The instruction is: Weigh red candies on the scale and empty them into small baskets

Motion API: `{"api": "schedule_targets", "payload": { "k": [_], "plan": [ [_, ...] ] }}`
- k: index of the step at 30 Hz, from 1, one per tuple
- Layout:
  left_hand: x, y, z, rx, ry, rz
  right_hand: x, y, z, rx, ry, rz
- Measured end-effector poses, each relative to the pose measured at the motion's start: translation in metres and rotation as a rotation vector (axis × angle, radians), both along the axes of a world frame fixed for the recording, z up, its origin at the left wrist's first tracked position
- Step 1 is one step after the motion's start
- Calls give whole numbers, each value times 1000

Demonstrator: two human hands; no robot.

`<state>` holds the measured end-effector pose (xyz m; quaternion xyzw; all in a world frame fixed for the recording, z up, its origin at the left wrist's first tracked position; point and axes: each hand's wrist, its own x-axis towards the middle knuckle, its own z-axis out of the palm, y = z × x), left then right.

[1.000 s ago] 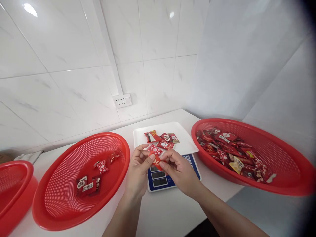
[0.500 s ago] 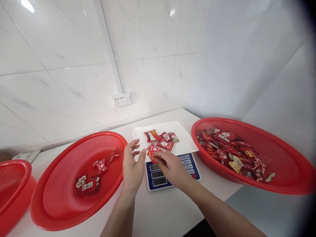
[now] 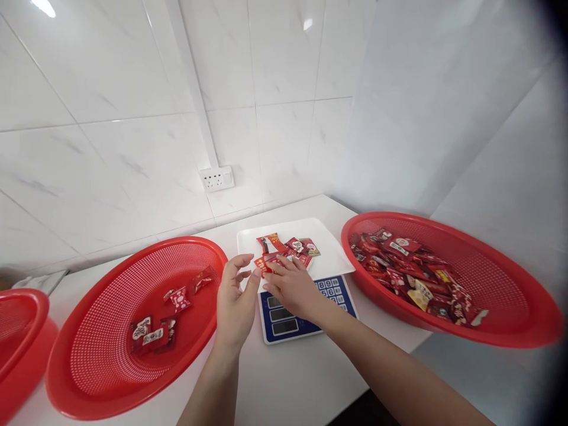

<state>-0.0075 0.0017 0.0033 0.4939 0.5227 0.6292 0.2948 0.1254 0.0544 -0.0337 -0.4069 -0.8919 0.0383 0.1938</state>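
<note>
Several small red snack packets (image 3: 272,242) lie on the white pan (image 3: 335,248) of a blue digital scale (image 3: 290,327). Over the nearer packets is my right hand (image 3: 296,290), its fingers spread and stretched forward; they partly hide what lies beneath. A red-orange packet (image 3: 261,264) shows just beyond its fingertips. My left hand (image 3: 238,296) is held at the pan's left edge with thumb and fingers apart and nothing between them. It is close to the rim of the middle red basket (image 3: 222,248).
The middle basket holds several red packets (image 3: 153,337). At right, a large red basket (image 3: 523,284) holds a heap of packets (image 3: 412,266). Another red basket (image 3: 26,302) stands at the far left. A wall socket (image 3: 217,178) is behind the white table (image 3: 275,378).
My right hand has let go of the red-orange packet, which now lies farther left on the pan, and its fingers have spread. My left hand has barely moved.
</note>
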Motion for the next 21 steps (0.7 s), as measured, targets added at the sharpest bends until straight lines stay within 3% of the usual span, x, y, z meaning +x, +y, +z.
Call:
{"api": "schedule_targets", "payload": {
  "k": [6,14,21],
  "plan": [
    [1,-2,1,-9,0,-12,4,8,7,-61,-42,-97],
    [1,-1,2,-43,-36,-61,-1,3,-1,-48,-67,42],
    [1,-2,5,-29,-46,-20,29,7,20,-62,126,-44]
  ]
}}
